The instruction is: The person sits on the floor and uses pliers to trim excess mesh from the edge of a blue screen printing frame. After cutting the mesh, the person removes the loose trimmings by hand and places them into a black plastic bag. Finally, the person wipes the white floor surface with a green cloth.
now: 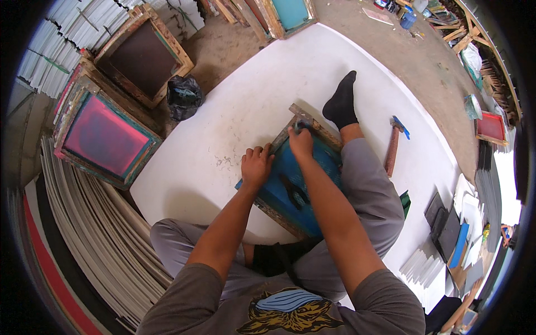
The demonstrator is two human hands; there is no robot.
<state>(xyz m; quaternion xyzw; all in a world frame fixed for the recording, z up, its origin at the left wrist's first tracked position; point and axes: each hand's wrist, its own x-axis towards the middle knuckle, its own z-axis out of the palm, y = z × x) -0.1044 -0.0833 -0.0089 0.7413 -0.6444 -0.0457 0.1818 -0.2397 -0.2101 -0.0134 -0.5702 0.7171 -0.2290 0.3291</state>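
A wooden screen frame (pixel 274 215) with blue mesh lies tilted across my lap and the white sheet. My left hand (pixel 257 166) is over its left side, fingers bent around the rim. At the far corner my right hand (pixel 301 142) is closed on a small, dark greyish thing (pixel 300 126), mostly hidden by the fingers. A dark tool with two arms, like pliers (pixel 294 191), rests on the mesh. To the right of my knee lies a tool with a reddish-brown handle (pixel 392 153) and a blue piece (pixel 401 127) at its head.
A white sheet (pixel 234 106) covers the floor under me. More screen frames, one with pink mesh (pixel 106 137), lean at the left beside a black plastic bag (pixel 185 96). Stacked grey sheets (pixel 95 223) stand at the lower left. Boards and scraps (pixel 446 223) lie at the right.
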